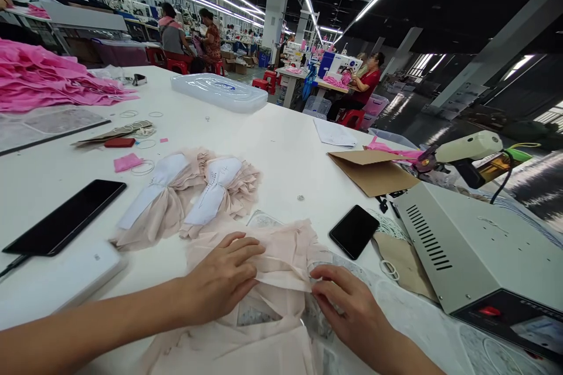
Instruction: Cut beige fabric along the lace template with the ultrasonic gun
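Fingers of left hand [220,281] slightly spread, laid over beige cloth [284,243]; fingers of right hand [354,307] bent at cloth's right edge, cannot tell whether pinching it; cloth on table [285,170], between hands and nearer; two beige bundles [165,206] in white paper wraps beyond left hand; black phone [355,231] beyond right hand; grey box [479,240] farther right.
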### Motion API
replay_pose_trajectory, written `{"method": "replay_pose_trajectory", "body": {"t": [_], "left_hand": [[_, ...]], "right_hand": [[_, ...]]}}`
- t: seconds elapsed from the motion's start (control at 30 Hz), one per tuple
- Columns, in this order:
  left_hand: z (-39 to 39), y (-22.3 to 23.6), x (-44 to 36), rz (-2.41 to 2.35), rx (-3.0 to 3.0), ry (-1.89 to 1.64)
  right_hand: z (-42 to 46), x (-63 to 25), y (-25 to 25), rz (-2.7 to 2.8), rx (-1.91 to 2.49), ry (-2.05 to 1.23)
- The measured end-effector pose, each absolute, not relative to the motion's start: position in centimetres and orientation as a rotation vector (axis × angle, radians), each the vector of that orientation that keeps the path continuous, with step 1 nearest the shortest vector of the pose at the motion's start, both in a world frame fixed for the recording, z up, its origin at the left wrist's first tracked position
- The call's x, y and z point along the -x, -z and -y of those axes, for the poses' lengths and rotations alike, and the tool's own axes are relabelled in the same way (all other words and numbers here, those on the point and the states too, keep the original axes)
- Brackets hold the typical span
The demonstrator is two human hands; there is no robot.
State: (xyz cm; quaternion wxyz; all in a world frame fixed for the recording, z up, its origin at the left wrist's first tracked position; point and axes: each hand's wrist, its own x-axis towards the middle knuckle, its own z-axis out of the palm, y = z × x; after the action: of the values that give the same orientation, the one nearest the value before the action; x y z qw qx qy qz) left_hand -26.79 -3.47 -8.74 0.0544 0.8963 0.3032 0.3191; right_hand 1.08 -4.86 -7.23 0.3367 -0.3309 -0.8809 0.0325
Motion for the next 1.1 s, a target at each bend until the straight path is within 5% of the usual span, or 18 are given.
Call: {"method": "replay_pose_trajectory", "body": {"t": [1.1], "left_hand": [[3.4, 5.1, 27.0, -0.851, -2.574, -0.913]], "right_hand": [[4.6, -0.4, 5.4, 2.176, 1.069, -0.366]]}}
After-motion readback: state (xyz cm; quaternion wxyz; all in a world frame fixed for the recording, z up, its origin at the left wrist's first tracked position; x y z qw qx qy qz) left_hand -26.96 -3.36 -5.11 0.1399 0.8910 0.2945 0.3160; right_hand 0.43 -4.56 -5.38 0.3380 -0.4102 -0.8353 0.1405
